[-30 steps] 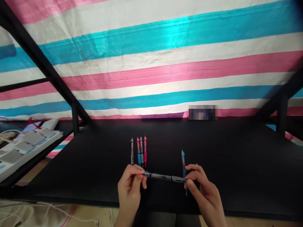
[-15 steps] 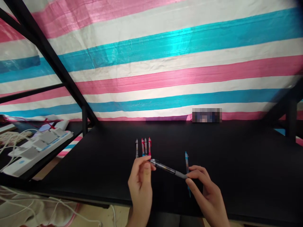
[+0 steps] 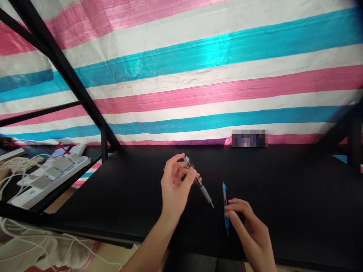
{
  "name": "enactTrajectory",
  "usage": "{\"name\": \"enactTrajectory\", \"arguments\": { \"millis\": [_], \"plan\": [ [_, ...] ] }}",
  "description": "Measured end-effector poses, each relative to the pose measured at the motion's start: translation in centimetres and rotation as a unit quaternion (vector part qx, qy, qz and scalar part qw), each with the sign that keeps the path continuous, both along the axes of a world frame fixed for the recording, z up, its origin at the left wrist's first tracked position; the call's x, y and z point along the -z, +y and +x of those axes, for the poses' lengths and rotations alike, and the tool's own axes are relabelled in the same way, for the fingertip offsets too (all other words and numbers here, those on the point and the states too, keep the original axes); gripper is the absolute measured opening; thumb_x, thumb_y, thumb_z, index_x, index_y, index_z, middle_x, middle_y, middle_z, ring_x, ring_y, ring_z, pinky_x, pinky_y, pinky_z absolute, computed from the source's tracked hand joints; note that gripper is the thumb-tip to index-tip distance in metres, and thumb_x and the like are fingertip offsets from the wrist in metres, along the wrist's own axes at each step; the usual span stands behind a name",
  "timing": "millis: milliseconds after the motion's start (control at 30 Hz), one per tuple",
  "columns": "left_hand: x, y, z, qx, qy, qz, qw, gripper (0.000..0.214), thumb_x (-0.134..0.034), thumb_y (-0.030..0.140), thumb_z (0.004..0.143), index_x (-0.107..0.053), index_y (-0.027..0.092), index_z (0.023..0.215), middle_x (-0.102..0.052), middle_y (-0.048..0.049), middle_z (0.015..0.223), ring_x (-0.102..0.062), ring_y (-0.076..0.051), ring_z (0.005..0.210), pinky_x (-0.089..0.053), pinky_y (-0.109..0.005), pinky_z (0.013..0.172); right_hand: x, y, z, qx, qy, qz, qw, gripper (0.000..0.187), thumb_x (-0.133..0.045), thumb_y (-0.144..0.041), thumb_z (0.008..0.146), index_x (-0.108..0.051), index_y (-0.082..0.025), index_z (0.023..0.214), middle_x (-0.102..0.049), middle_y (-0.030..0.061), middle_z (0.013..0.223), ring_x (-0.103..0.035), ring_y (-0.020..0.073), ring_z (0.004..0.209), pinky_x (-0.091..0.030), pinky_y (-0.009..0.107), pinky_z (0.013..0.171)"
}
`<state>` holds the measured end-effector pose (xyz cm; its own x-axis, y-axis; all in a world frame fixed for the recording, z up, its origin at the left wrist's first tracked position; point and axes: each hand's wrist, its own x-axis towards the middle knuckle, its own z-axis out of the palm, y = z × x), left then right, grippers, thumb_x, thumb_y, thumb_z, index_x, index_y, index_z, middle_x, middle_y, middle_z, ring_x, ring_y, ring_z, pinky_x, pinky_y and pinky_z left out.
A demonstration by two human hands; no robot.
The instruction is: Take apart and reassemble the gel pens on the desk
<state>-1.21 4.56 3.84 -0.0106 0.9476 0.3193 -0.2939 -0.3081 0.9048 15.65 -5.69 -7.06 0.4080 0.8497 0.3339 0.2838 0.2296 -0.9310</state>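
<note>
My left hand (image 3: 178, 181) is raised above the black table, its fingers closed round a clear-barrelled pen (image 3: 204, 192) with a grey grip. That pen slants with its tip down to the right and its clip end at my fingertips. My right hand (image 3: 251, 224) is at the right, thumb and index fingertips slightly apart and overlapping the side of a blue pen (image 3: 224, 192). The blue pen lies on the table, pointing away from me; whether my fingertips press on it is hard to see. The other pens seen before are hidden behind my left hand.
The black table (image 3: 283, 181) stretches out before me, with a striped plastic sheet (image 3: 198, 87) behind it. A blurred-out object (image 3: 249, 138) stands at its back edge. At the left are a metal frame (image 3: 68, 81), a white power strip (image 3: 56, 179) and loose cables (image 3: 56, 241).
My left hand has moved up and forward with the grey-grip pen, which now tilts more steeply. My right hand has let go of that pen's tip and stays beside the blue pen.
</note>
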Motion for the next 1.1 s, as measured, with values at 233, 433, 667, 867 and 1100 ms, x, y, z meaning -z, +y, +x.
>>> {"name": "enactTrajectory", "arguments": {
  "millis": [233, 433, 667, 867, 1100],
  "plan": [
    [-3.1, 5.3, -2.6, 0.102, 0.057, -0.003, 0.993, 0.045, -0.088, 0.023, 0.076, -0.058, 0.024, 0.11, -0.066, 0.0056, 0.085, -0.075, -0.015, 0.07, -0.068, -0.03, 0.063, 0.7, 0.0, 0.8, -0.015, -0.001, -0.012, 1.0, 0.023, -0.07, -0.041, 0.098, -0.078, -0.024, 0.085, -0.075, 0.0102, 0.107, -0.07, 0.0292, 0.114, -0.057, 0.033, 0.094],
    [-2.2, 7.6, -3.3, 0.142, 0.094, -0.036, 0.985, 0.05, -0.089, 0.025, 0.073, -0.056, 0.026, 0.111, -0.062, 0.0074, 0.085, -0.075, -0.015, 0.07, -0.067, -0.031, 0.064, 0.9, 0.0, 1.0, -0.01, 0.003, -0.015, 1.0, 0.024, -0.07, -0.041, 0.098, -0.076, -0.023, 0.083, -0.075, 0.0103, 0.107, -0.071, 0.0285, 0.111, -0.057, 0.033, 0.096],
    [-0.3, 8.6, -4.2, 0.136, 0.102, -0.061, 0.984, 0.048, -0.091, 0.026, 0.072, -0.06, 0.024, 0.109, -0.063, 0.0056, 0.084, -0.074, -0.015, 0.069, -0.064, -0.028, 0.062, 1.1, -0.2, 1.1, -0.006, -0.003, -0.022, 1.0, 0.022, -0.069, -0.039, 0.099, -0.075, -0.024, 0.084, -0.075, 0.0076, 0.108, -0.072, 0.0252, 0.111, -0.054, 0.029, 0.102],
    [0.3, 9.1, -5.0, 0.154, 0.128, -0.082, 0.976, 0.048, -0.09, 0.024, 0.071, -0.062, 0.023, 0.11, -0.065, 0.0046, 0.083, -0.074, -0.017, 0.069, -0.064, -0.031, 0.061, 1.4, -0.5, 1.4, 0.012, 0.012, -0.025, 1.0, 0.023, -0.072, -0.04, 0.096, -0.077, -0.023, 0.082, -0.078, 0.0095, 0.107, -0.073, 0.0285, 0.11, -0.06, 0.03, 0.093],
    [0.4, 9.1, -4.9, 0.144, 0.136, -0.081, 0.977, 0.04, -0.086, 0.022, 0.074, -0.064, 0.022, 0.108, -0.064, 0.0045, 0.084, -0.074, -0.015, 0.069, -0.063, -0.028, 0.062, 2.1, -0.7, 1.9, 0.009, 0.011, -0.031, 0.999, 0.022, -0.073, -0.04, 0.095, -0.079, -0.023, 0.084, -0.079, 0.0098, 0.108, -0.072, 0.0309, 0.116, -0.058, 0.034, 0.1]
  ]
}}
